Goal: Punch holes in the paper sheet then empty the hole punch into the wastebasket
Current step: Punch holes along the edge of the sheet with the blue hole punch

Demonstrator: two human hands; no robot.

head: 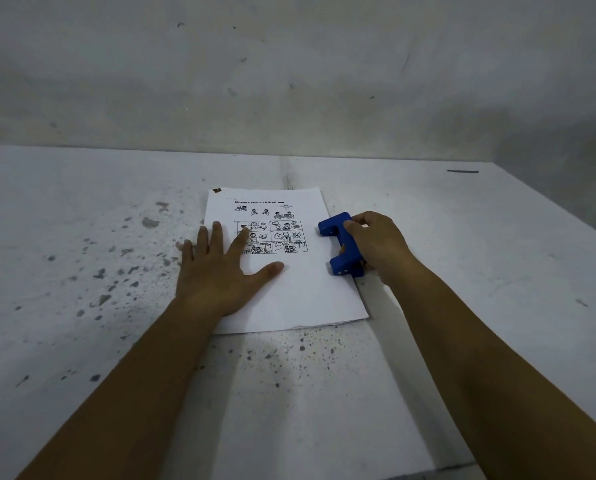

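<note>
1. Head view: your two hands are out. The left hand lies flat, fingers spread, on one paper sheet.
2. Your right hand is curled around one blue hole punch at the sheet's right edge.
3. White table, flecked grey; bare grey wall beyond.
4. The sheet's print is too small to read.

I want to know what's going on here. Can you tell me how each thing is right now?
Paper sheet: flat on the table, printed side up.
Blue hole punch: on the sheet's right edge.
Left hand: open, pressing the sheet flat.
Right hand: closed around the punch.
Table: white, speckled with dark marks.
</note>
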